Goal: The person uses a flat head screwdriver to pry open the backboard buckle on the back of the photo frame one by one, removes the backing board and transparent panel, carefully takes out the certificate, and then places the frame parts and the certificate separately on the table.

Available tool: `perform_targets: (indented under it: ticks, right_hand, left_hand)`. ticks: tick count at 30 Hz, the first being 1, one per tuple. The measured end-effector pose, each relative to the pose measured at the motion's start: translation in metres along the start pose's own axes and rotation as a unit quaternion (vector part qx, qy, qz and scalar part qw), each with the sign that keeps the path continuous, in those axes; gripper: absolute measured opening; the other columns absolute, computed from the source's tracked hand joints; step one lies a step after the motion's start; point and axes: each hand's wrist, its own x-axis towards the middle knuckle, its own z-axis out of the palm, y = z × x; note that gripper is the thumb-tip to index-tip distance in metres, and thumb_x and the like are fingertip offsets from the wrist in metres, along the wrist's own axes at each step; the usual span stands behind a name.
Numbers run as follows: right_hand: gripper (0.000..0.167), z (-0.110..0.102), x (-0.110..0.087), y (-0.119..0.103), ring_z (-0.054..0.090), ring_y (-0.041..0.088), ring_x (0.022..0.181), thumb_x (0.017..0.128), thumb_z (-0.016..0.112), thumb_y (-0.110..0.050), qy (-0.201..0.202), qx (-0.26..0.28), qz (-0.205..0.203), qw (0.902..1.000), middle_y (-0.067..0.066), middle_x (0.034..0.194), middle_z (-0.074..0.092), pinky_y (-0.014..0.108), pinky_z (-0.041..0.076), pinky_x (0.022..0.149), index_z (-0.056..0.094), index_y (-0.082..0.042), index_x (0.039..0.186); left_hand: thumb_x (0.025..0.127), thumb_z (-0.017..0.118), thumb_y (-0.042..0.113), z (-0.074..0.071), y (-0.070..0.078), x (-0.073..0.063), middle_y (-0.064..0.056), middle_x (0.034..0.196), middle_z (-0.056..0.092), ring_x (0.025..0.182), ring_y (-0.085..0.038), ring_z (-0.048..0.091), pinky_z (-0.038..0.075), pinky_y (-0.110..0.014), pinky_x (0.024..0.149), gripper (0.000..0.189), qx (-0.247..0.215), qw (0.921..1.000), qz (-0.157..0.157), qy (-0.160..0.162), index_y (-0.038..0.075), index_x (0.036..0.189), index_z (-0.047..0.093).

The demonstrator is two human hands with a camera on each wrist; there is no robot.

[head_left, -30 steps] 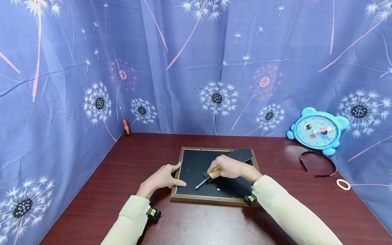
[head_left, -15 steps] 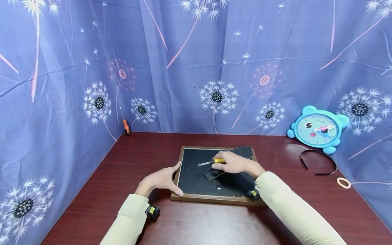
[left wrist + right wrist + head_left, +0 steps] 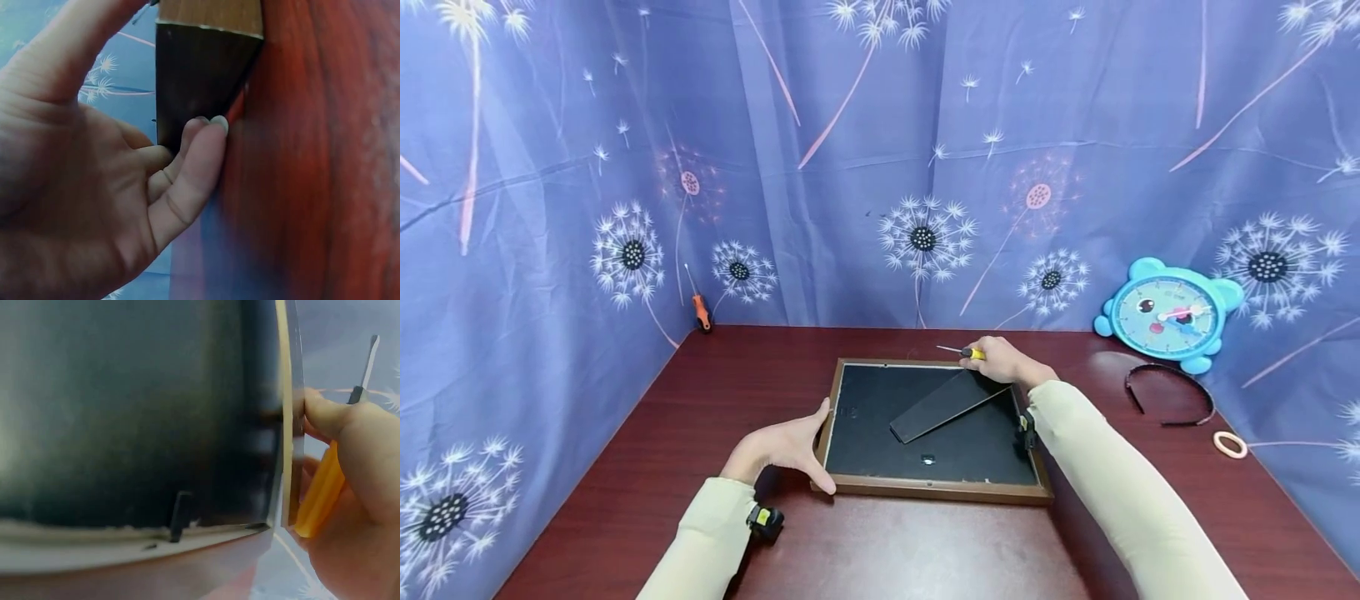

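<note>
A brown picture frame lies face down, its black back panel up. A black stand leg lies slantwise across the panel. My left hand holds the frame at its left side, thumb by the near corner. In the left wrist view, the curled fingers meet the frame's side low near the table. At the far right corner, my right hand grips a screwdriver by its yellow handle, with the shaft pointing left in the head view. Its fingertips reach the frame's edge in the right wrist view.
An orange-handled screwdriver leans on the curtain at the back left. On the right are a blue bear-shaped clock, a dark headband and a pale ring. A dandelion-patterned curtain encloses the dark red table.
My right hand has lifted off the middle of the panel and moved with the screwdriver to the far right corner. My left thumb has slid off the panel to the near left corner.
</note>
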Motion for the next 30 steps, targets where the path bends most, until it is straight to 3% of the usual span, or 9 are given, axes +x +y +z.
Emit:
perform_targets:
  ticks: [6, 15, 20, 26, 30]
  right_hand:
    - [0.045, 0.006, 0.001, 0.002, 0.038, 0.011, 0.052, 0.094, 0.072, -0.025, 0.002, 0.010, 0.020, 0.9998, -0.007, 0.054, 0.038, 0.029, 0.035, 0.057, 0.047, -0.015, 0.058]
    - [0.046, 0.012, 0.000, 0.006, 0.038, 0.009, 0.053, 0.090, 0.077, -0.023, 0.023, -0.006, 0.016, 0.9996, -0.009, 0.051, 0.039, 0.028, 0.036, 0.057, 0.049, -0.015, 0.054]
    - [0.046, 0.005, -0.002, 0.006, 0.038, 0.010, 0.053, 0.091, 0.075, -0.021, 0.010, -0.001, 0.004, 0.9999, -0.009, 0.053, 0.043, 0.027, 0.035, 0.056, 0.051, -0.014, 0.053]
    - [0.041, -0.003, -0.012, 0.007, 0.034, 0.007, 0.052, 0.093, 0.072, -0.018, -0.021, -0.012, 0.002, 0.9997, -0.009, 0.053, 0.043, 0.025, 0.033, 0.056, 0.056, -0.012, 0.056]
    - [0.045, -0.004, -0.027, 0.007, 0.033, 0.007, 0.050, 0.093, 0.071, -0.016, -0.009, -0.017, 0.000, 0.9998, -0.010, 0.051, 0.038, 0.026, 0.034, 0.055, 0.049, -0.015, 0.054]
  left_hand:
    - [0.063, 0.097, 0.034, 0.004, 0.007, -0.003, -0.025, 0.164, 0.001, 0.149, -0.032, 0.016, 0.028, -0.049, 0.115, 0.146, 0.016, 0.9998, -0.014, 0.005, -0.009, 0.155, -0.008]
    - [0.063, 0.097, 0.035, 0.007, 0.012, -0.001, -0.025, 0.162, 0.014, 0.147, -0.031, 0.025, 0.032, -0.047, 0.114, 0.143, 0.048, 0.9983, -0.029, 0.014, -0.009, 0.156, -0.002]
    - [0.064, 0.096, 0.039, 0.003, 0.011, -0.001, -0.024, 0.161, 0.022, 0.144, -0.031, 0.032, 0.036, -0.046, 0.111, 0.138, 0.079, 0.9964, -0.021, 0.024, -0.010, 0.156, 0.005]
    - [0.067, 0.095, 0.032, -0.007, 0.007, -0.001, -0.020, 0.160, 0.028, 0.142, -0.029, 0.037, 0.040, -0.046, 0.107, 0.125, 0.058, 0.9974, -0.021, 0.037, -0.006, 0.157, 0.017]
    - [0.074, 0.091, 0.024, -0.014, -0.002, 0.003, -0.023, 0.156, 0.034, 0.142, -0.033, 0.037, 0.038, -0.048, 0.109, 0.108, 0.063, 0.9969, 0.009, 0.046, -0.009, 0.154, 0.026]
